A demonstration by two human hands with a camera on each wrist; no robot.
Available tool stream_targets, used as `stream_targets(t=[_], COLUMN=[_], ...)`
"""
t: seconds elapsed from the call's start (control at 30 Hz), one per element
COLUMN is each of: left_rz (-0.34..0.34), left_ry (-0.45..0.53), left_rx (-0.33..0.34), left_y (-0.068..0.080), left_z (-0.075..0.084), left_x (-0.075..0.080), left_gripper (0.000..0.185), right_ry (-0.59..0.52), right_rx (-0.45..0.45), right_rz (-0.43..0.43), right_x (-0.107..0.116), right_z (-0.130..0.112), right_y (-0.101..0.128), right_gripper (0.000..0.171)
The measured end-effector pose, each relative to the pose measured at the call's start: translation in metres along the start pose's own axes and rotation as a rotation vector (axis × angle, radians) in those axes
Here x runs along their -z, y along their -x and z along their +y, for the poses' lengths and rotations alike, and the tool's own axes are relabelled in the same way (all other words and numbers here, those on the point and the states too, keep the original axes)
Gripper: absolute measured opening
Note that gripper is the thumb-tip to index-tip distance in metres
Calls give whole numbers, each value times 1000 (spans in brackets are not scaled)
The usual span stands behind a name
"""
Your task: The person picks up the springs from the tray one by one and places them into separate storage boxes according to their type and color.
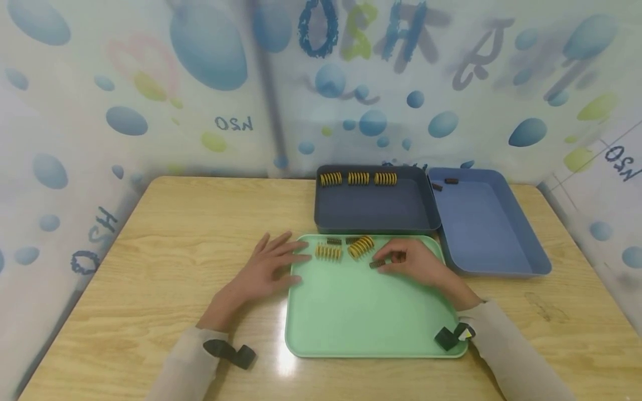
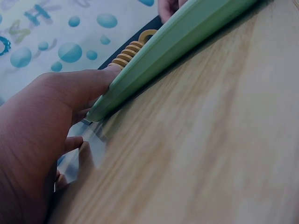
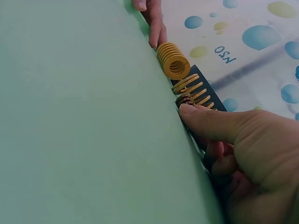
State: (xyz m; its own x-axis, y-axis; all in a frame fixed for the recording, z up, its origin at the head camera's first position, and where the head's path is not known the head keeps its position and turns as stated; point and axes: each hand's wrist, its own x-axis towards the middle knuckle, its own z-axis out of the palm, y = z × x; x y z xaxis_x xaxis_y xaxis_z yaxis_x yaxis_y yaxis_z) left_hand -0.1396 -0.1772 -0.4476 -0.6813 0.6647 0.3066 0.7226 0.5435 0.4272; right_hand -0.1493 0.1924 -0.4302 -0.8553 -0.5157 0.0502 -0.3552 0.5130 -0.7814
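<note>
My right hand (image 1: 413,262) pinches a small dark coil spring (image 1: 377,264) between thumb and fingers, over the upper right of the green tray (image 1: 371,317). In the right wrist view, the thumb presses the dark spring (image 3: 185,99), whose far side is hidden. Just left of it on the tray lie two larger yellow coil springs (image 1: 361,247) and two small dark springs (image 1: 334,241). My left hand (image 1: 268,267) is spread at the tray's left edge, holding nothing; its thumb touches the rim in the left wrist view.
Behind the green tray stands a dark grey tray (image 1: 376,214) with three yellow springs (image 1: 358,179) in a row along its back. A blue tray (image 1: 494,234) to the right holds two small dark springs (image 1: 451,181). All stand on a wooden table (image 1: 200,223) before a patterned wall.
</note>
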Motion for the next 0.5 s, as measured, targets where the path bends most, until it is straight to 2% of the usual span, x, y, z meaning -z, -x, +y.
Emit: stream_targets(t=[0.23,0.5], left_rz=[-2,-7], left_ry=[4,-3], left_rx=[1,9], left_y=[-1,-1], left_z=[1,2], left_x=[0,1], left_gripper=[43,44], right_ry=[-19,-8], right_rx=[-32,-59], right_rz=[-3,3], right_x=[7,7], right_z=[-34,-40], right_y=[5,6], right_gripper=[17,15])
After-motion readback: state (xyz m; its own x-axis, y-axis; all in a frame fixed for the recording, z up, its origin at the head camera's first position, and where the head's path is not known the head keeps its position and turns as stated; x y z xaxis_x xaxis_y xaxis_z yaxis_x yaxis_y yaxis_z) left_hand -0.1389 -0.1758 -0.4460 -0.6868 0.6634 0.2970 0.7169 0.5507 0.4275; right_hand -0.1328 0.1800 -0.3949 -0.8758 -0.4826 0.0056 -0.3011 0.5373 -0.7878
